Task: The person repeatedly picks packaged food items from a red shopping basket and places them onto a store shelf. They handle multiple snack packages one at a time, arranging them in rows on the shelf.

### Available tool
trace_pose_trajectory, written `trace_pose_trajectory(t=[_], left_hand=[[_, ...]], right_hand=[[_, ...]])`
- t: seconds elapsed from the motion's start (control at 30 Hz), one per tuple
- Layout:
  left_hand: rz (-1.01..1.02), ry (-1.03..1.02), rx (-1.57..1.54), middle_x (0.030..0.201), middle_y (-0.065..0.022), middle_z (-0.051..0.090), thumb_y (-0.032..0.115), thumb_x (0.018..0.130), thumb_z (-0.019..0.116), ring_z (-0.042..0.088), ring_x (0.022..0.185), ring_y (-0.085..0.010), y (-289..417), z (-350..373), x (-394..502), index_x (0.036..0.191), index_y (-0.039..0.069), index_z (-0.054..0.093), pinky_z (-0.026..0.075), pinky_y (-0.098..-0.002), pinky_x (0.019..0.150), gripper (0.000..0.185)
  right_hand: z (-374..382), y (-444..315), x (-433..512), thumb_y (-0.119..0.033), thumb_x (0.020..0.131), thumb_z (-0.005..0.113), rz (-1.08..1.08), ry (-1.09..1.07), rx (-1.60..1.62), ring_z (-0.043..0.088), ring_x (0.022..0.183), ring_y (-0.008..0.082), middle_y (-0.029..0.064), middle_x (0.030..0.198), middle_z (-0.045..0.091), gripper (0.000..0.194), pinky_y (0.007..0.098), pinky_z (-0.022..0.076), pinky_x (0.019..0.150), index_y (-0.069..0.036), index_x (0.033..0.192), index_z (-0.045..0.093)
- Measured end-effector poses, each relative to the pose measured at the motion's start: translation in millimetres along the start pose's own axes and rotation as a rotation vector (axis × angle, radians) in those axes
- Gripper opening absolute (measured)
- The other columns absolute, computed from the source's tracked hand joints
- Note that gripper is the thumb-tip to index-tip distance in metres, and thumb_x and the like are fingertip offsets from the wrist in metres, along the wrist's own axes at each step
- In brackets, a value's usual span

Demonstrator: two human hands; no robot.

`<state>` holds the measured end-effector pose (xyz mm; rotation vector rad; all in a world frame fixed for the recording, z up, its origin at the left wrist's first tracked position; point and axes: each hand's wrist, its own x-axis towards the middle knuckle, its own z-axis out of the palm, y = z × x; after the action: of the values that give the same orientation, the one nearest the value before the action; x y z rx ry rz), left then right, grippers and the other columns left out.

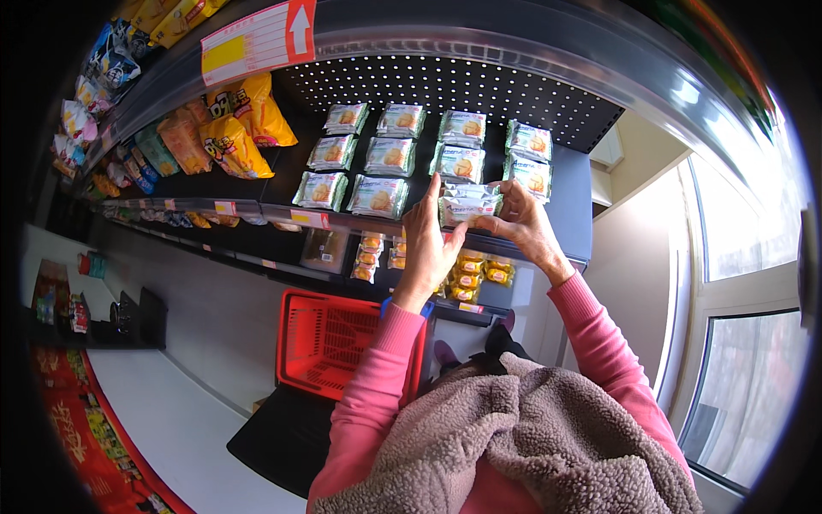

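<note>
Between my two hands is a small stack of white-and-green biscuit packets [469, 211], at the front edge of the third column on the black shelf [276, 186]. My left hand [429, 247] has its thumb and fingers against the stack's left side and front corner. From the right, my right hand [525, 221] grips the other end, thumb at the front. Behind the stack stands a like packet pile [457, 163]. To the left are two columns of such packets [379, 196], and to the right a shorter column [528, 175]. The stack's underside is hidden.
Yellow snack bags [234, 146] fill the shelf further left. An upper shelf edge [462, 35] overhangs the packets. Small wrapped cakes [467, 279] sit on the shelf below. A red shopping basket [321, 340] stands below my left arm. A glazed door [745, 379] is at right.
</note>
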<state>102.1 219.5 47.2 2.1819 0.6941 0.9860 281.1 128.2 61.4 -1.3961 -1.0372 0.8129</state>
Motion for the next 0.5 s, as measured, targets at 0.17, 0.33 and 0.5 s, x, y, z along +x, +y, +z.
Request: trace_pose_trajectory(t=[0.17,0.33,0.5], left_hand=[[-0.028,-0.061,-0.007,0.131,-0.0151,0.057,0.004,0.084,0.077,0.055,0.124,-0.0304,-2.0,7.7,-0.1,0.157,0.012,0.032,0.040,-0.0427,0.107,0.087],[0.000,-0.084,-0.037,0.126,-0.0142,0.058,0.001,0.084,0.076,0.056,0.121,-0.0311,-7.5,6.5,-2.7,0.150,0.010,0.043,0.043,-0.0418,0.105,0.075],[0.005,-0.088,-0.033,0.129,-0.0160,0.058,0.003,0.085,0.075,0.056,0.122,-0.0344,-10.6,8.6,-4.8,0.146,0.009,0.045,0.043,-0.0435,0.105,0.068]], right_hand=[[-9.8,-1.7,-12.4,-0.009,0.085,0.080,0.010,0.022,-0.307,0.060,0.071,0.0078,0.0046,0.090,0.068,0.046,0.0251,0.0524,0.068,-0.004,0.126,0.059],[-11.6,4.9,-20.6,-0.006,0.090,0.076,0.028,0.057,-0.310,0.065,0.076,0.0107,0.0063,0.087,0.069,0.039,0.0272,0.0558,0.073,-0.003,0.125,0.059],[-15.3,14.0,-22.8,-0.007,0.098,0.067,0.111,0.024,-0.196,0.064,0.087,0.0095,0.0056,0.093,0.067,0.031,0.0265,0.0550,0.083,0.000,0.127,0.057]])
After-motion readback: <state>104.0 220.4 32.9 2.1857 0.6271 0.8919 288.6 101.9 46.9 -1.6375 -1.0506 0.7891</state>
